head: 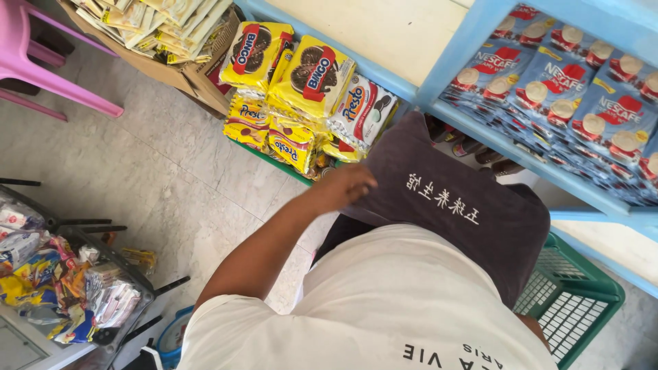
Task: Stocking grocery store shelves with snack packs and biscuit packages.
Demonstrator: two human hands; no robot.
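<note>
White shirt [384, 308] fills the bottom of the head view, w/ a dark grey cloth [452, 205] draped in front of it. Left hand [346, 186] rests on the cloth's left edge, fingers curled over the fabric; can't tell if it's actually gripping. Right hand: only a sliver at the lower right, state not readable. Green plastic basket [572, 301] sits just right of the cloth. Beyond the hand, yellow biscuit packs [295, 96] stacked on the floor, next to a cardboard box [171, 48] of sachets. Farther right, blue shelf [439, 75] holding blue coffee sachet packs [569, 82].
</note>
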